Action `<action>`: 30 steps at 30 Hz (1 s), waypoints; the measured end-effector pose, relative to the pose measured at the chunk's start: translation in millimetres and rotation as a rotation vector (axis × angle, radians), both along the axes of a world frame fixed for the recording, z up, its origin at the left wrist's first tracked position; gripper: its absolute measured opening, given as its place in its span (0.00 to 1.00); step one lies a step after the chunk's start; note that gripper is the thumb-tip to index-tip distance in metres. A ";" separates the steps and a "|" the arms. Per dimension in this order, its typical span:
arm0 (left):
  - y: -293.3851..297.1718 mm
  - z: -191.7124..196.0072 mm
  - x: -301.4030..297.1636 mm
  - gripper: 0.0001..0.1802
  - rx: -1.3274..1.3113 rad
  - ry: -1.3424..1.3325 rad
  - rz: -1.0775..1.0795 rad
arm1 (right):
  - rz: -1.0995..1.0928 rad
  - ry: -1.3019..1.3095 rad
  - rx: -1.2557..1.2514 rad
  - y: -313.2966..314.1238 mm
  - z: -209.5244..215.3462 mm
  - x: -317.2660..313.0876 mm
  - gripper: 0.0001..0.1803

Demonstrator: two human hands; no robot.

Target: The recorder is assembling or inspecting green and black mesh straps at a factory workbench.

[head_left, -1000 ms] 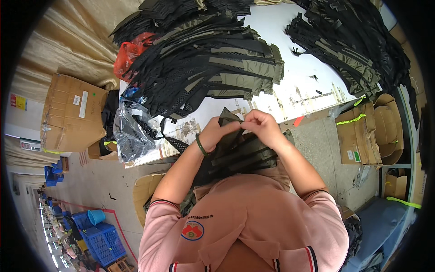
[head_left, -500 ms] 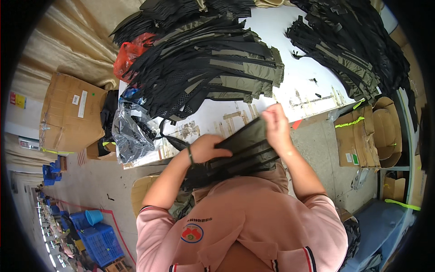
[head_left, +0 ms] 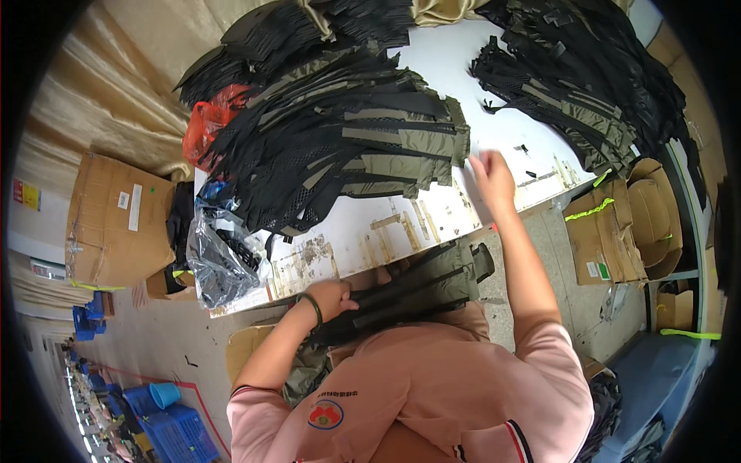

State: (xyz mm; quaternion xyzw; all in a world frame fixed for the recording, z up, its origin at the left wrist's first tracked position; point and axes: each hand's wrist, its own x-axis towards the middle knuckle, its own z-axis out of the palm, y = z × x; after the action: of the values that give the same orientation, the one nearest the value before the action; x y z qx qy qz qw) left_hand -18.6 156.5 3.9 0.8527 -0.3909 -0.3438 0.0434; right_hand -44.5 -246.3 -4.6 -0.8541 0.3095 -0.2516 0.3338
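Two hands noted: left hand clamped on dark fabric piece at 6 o'clock; right hand, fingers apart, laid on white tabletop at 1 o'clock.

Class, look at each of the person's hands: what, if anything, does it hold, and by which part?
The left hand grips a bundle of black and olive fabric pieces at its left end. The right hand holds nothing, resting on the white table.

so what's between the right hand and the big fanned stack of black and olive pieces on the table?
Nothing; head view shows only bare white table between the right hand and the stack.
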 end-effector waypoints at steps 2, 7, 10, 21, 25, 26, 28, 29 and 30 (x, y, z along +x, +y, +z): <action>-27.9 6.9 14.9 0.16 -0.140 -0.008 -0.023 | -0.069 0.133 -0.025 -26.1 -11.3 47.7 0.28; -87.6 25.0 34.7 0.11 -0.458 -0.048 -0.038 | -0.062 0.076 0.196 -42.4 -39.7 69.6 0.17; -118.5 38.8 45.4 0.14 -0.822 -0.298 -0.048 | -0.029 -0.332 0.156 5.8 -32.5 29.8 0.09; -210.4 24.2 32.9 0.10 -0.781 -0.083 -0.086 | 0.033 -0.321 0.170 64.5 -18.9 -55.8 0.08; -200.4 8.1 24.3 0.11 -0.812 0.019 0.223 | 0.201 -0.347 0.338 78.4 7.2 -62.1 0.14; -196.6 5.7 24.2 0.11 -0.826 0.021 0.268 | 0.186 -0.317 0.273 81.0 8.9 -62.8 0.19; -190.7 -7.0 26.8 0.10 -0.883 0.095 0.328 | 0.243 -0.251 0.093 88.7 26.1 -62.1 0.20; -183.9 -18.3 29.7 0.10 -0.881 0.089 0.335 | 0.295 -0.184 -0.093 92.4 31.9 -61.3 0.22; -180.9 -21.8 31.0 0.09 -0.946 0.277 0.360 | 0.340 -0.205 -0.051 92.9 25.6 -59.7 0.21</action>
State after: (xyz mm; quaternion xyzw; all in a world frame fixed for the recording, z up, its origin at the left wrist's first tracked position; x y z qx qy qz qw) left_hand 12.4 -24.4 -17.9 0.7402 -0.3412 -0.2263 0.5334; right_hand -104.2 -153.5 21.0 -0.8722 0.1188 -0.2849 0.3794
